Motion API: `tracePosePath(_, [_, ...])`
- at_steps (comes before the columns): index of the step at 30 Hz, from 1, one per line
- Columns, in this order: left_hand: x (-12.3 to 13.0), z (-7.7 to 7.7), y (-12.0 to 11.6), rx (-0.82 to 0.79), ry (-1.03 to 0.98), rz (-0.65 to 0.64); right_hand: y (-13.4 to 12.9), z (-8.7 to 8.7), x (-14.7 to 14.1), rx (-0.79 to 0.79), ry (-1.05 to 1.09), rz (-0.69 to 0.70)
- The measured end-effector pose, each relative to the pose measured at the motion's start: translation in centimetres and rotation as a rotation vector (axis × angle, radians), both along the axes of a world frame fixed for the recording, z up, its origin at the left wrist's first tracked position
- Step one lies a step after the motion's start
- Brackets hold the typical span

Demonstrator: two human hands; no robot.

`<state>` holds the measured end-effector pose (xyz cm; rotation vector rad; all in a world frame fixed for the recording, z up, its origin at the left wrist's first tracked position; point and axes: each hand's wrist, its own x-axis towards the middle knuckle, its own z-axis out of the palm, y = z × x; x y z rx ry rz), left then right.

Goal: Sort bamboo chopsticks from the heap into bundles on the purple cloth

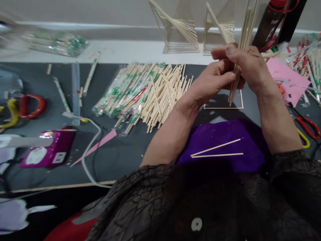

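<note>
well, stick bundle [245,33]: near upright, leaning slightly, its lower ends over the square stick frame [220,108] – contact unclear
left hand [215,76]: thumb and fingers closed around the bundle's lower part
right hand [253,67]: closed around it too, slightly higher
grip: best light, letting ends settle level
purple cloth [220,133]: two loose sticks [217,155] – best kept apart

Left hand [217,76] and right hand [254,68] curl inward, held close together.
</note>
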<state>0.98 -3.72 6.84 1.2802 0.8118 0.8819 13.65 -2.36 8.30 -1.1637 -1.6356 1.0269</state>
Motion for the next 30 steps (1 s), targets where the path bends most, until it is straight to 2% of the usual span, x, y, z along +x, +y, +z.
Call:
tracePosePath(5, [0.0, -1.7, 0.4, -0.064, 0.030, 0.037, 0.4, -1.3, 1.0, -0.019, -0.196, 0.044])
tracePosePath(7, [-0.5, -2.2, 0.9, -0.029, -0.008, 0.018, -0.5, -1.2, 1.7, 0.063, -0.420, -0.007])
tracePosePath(9, [-1.2, -2.4, 1.5, 0.021, -0.066, 0.031, -2.3, -0.9, 2.3, 0.226, -0.712, -0.156])
tracePosePath(10, [-1.5, -2.4, 1.8, 0.036, -0.090, 0.053, -3.6, -0.9, 2.5, 0.227, -0.784, -0.142])
tracePosePath(11, [-1.7, -2.4, 2.0, 0.040, -0.107, 0.087, -5.1, -1.0, 2.6, 0.205, -0.762, -0.020])
tracePosePath(13, [-1.9, -2.3, 2.3, 0.024, -0.110, 0.168, -8.3, -1.8, 2.3, 0.137, -0.700, 0.410])
tracePosePath(14, [-1.9, -2.2, 2.3, 0.005, -0.097, 0.206, -9.9, -2.5, 1.9, 0.152, -0.723, 0.558])
tracePosePath(15, [-1.8, -2.1, 2.3, -0.015, -0.070, 0.235, -11.4, -3.2, 1.4, 0.181, -0.787, 0.616])
tracePosePath(18, [-1.3, -1.8, 2.1, -0.068, 0.015, 0.275, -14.6, -5.6, -0.3, 0.251, -0.994, 0.695])
tracePosePath(21, [-1.2, -1.7, 2.0, -0.102, -0.049, 0.270, -15.5, -6.9, -1.3, 0.209, -1.120, 0.721])
tracePosePath(26, [-1.7, -1.7, 2.5, -0.132, -0.228, 0.263, -15.3, -7.1, -1.3, 0.289, -1.231, 0.655])
tracePosePath(30, [-2.5, -1.6, 2.9, -0.155, -0.298, 0.310, -16.1, -7.3, -2.2, 0.304, -1.280, 0.752])
